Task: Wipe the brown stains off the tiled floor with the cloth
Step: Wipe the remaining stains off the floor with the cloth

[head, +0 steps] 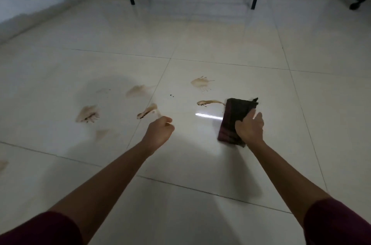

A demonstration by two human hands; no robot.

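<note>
We press the cloth flat under our spread right hand; nearest stain lies just upper left; left hand fisted, empty

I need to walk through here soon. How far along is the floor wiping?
Early on. Nothing looks clearly finished. In hand: the right hand presses the cloth on the floor, its edge at one streak. The left hand is curled, holding nothing. Left: a splat beyond it and several stains to the left.
</note>
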